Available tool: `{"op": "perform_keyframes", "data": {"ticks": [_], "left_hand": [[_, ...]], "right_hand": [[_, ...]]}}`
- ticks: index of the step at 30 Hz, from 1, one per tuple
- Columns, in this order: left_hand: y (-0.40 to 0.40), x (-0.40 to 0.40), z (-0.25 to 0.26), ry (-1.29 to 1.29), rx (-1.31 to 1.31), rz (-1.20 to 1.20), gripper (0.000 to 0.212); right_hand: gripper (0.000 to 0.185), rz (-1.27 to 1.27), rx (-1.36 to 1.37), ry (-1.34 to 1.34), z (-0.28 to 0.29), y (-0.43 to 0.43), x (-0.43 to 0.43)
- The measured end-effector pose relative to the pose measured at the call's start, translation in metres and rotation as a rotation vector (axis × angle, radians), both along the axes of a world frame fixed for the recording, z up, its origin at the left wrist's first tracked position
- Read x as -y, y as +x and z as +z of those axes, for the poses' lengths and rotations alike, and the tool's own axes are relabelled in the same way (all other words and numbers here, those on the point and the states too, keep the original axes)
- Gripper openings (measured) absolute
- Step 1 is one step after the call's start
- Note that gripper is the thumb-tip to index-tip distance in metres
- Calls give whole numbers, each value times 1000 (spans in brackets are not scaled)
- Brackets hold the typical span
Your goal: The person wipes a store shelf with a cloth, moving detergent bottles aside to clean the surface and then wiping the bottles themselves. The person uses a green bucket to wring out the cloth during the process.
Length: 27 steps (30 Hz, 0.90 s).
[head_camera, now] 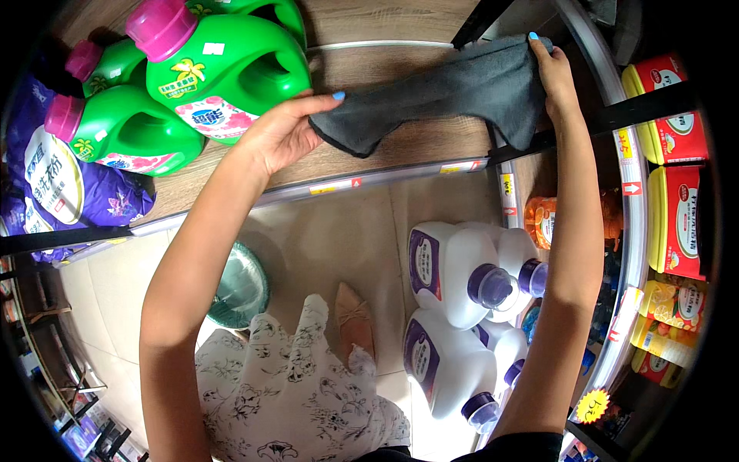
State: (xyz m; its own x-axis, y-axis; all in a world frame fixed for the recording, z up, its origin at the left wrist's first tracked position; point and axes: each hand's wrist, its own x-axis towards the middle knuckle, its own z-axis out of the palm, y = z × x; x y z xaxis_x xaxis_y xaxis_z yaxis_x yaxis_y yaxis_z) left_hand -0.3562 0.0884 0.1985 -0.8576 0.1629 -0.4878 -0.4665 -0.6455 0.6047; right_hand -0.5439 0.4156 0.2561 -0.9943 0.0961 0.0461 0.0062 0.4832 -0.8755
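A dark grey cloth [430, 95] is stretched between my two hands above a wood-grain shelf [358, 34]. My left hand [291, 130] pinches its left end, thumb on top and fingers beneath. At the far right end, my right hand [553, 69] grips the upper corner, and a fold of the cloth hangs down below it. Just beyond my left hand stands a large green detergent bottle [231, 69] with a pink cap. A smaller green bottle [135, 130] is beside it on the shelf.
Purple detergent bags [63, 167] fill the shelf's left end. White jugs with purple caps [453, 271] stand on the floor at right, near my forearm. Side shelves hold red and yellow boxes [675, 222]. A green round bin [239, 289] stands on the tiled floor near my skirt [300, 392].
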Motion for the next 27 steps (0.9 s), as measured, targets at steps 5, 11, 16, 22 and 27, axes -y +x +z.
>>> {"op": "perform_keyframes", "data": {"ticks": [5, 11, 16, 22, 27], "left_hand": [[0, 11, -10, -557, 73, -295, 44], [2, 19, -13, -886, -163, -182, 50], [9, 43, -12, -1111, -303, -408, 31], [-10, 14, 21, -1984, -351, -527, 29], [-11, -64, -1, -2311, -458, -776, 38]], "right_hand": [[51, 61, 135, -32, 8, -2, -21], [43, 533, 178, 104, 13, 28, -17], [43, 696, 51, 790, 17, 56, -14], [33, 402, 58, 1439, 5, 44, 7], [44, 233, 9, 1375, -61, 54, 28]]}}
